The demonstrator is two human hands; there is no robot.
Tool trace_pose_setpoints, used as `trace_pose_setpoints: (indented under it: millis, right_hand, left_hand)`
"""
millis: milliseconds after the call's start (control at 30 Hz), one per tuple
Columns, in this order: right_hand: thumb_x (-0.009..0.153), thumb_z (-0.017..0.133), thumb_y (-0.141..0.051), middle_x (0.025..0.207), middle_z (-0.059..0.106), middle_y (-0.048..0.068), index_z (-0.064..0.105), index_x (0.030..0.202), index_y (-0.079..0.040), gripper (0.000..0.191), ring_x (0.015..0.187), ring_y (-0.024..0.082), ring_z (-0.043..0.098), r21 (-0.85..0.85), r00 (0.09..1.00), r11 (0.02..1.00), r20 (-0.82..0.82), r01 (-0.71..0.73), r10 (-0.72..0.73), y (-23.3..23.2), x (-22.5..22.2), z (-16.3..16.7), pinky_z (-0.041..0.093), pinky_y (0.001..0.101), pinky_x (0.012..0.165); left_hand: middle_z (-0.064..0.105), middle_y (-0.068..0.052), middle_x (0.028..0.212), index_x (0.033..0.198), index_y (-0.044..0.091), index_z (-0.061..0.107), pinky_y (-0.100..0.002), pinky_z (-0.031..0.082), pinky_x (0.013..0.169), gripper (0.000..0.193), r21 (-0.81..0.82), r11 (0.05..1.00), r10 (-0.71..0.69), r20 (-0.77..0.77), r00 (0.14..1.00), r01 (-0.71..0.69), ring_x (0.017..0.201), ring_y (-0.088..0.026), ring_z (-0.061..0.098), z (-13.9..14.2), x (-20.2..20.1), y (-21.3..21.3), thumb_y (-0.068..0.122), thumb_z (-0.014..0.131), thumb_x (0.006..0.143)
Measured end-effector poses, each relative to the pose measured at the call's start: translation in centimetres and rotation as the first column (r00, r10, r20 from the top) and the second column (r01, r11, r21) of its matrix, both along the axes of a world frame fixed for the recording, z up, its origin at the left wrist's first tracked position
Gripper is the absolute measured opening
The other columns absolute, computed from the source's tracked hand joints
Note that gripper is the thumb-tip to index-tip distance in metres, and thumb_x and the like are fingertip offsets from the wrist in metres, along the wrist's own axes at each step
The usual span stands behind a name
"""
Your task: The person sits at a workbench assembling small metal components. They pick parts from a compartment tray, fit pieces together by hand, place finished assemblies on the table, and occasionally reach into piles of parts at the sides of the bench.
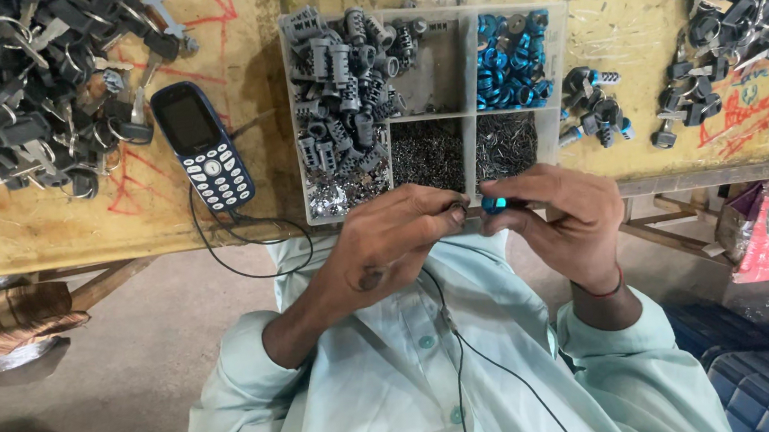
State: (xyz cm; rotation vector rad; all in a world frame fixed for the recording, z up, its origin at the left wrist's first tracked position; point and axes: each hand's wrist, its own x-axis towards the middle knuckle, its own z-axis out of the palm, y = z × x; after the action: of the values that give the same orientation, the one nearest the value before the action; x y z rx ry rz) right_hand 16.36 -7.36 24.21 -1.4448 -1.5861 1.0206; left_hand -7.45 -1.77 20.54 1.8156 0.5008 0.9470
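A small blue part (pixel 495 203) sits between both hands just below the tray (pixel 560 55), its long axis across, pointing at the left hand (pixel 397 243). That hand pinches something dark, too small to tell. The right hand (pixel 570 215), fingers curled, pinches the part. A phone (pixel 203 145) lies left.

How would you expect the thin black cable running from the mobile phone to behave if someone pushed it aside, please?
The black cable is probably floppy: it sags in a loose loop over the edge of the yellow table. It looks thin, so likely very light. Pushed, it might tug the mobile phone it seems plugged into.
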Motion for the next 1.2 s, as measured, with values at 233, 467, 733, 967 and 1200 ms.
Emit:
trace_pose_setpoints:
  millis: [233, 467, 733, 967, 1200]
  right_hand:
    - [0.091, 0.071, 0.011, 0.108, 0.072, 0.013, 0.068, 0.116, 0.004, 0.026, 0.095, 0.018, 0.076, -0.246, 0.973, 0.966, -0.231, -0.080, 0.022, -0.4, -0.3, 0.6, 0.062, 0.0276, 0.082]
    - [0.096, 0.067, 0.009, 0.104, 0.071, 0.012, 0.071, 0.115, 0.005, 0.020, 0.090, 0.017, 0.072, -0.296, 0.940, 0.942, -0.337, -0.158, 0.052, -0.4, 0.0, 0.6, 0.061, 0.0284, 0.079]
    - [0.099, 0.065, 0.000, 0.097, 0.068, 0.007, 0.046, 0.123, -0.003, 0.031, 0.083, 0.014, 0.071, -0.546, 0.831, 0.801, -0.544, -0.245, -0.116, -0.4, -0.4, -1.4, 0.061, 0.0286, 0.070]
    - [0.100, 0.065, -0.007, 0.097, 0.067, 0.004, 0.051, 0.126, -0.005, 0.030, 0.085, 0.012, 0.069, -0.493, 0.808, 0.846, -0.572, -0.202, -0.140, 0.5, -2.4, 1.4, 0.055, 0.0260, 0.066]
    - [0.089, 0.082, 0.004, 0.100, 0.064, 0.017, 0.073, 0.110, 0.004, 0.022, 0.093, 0.027, 0.064, 0.250, 0.593, 0.952, 0.744, 0.178, -0.306, 1.3, 7.1, -1.6, 0.053, 0.0373, 0.078]
  left_hand:
    - [0.066, -0.016, 0.130, 0.117, 0.001, 0.066, -0.040, 0.059, 0.098, 0.029, 0.261, 0.965, 0.065, -0.135, 0.989, -0.027, 0.120, -0.032, 0.067, 1.1, -0.7, -0.2, 0.002, 0.074, 0.089]
    - [0.065, -0.015, 0.132, 0.115, 0.003, 0.066, -0.039, 0.059, 0.097, 0.021, 0.350, 0.937, 0.066, -0.194, 0.979, 0.006, 0.123, -0.030, 0.065, 1.6, -1.1, -0.4, 0.009, 0.072, 0.095]
    - [0.064, -0.020, 0.128, 0.118, -0.004, 0.063, -0.041, 0.061, 0.092, 0.029, 0.263, 0.965, 0.007, -0.104, 0.995, 0.021, 0.117, -0.033, 0.067, 1.7, -1.0, -0.4, -0.001, 0.070, 0.090]
    - [0.067, -0.010, 0.110, 0.121, 0.009, 0.073, -0.031, 0.063, 0.079, 0.032, -0.653, 0.755, 0.076, -0.017, 0.997, -0.068, 0.090, -0.018, 0.079, 1.4, 2.1, -3.4, -0.004, 0.073, 0.092]
    - [0.074, -0.005, 0.106, 0.120, 0.007, 0.069, -0.033, 0.055, 0.086, 0.036, -0.050, 0.978, 0.202, 0.017, 0.979, -0.201, 0.096, -0.022, 0.066, 0.5, 1.7, -2.4, -0.001, 0.083, 0.087]
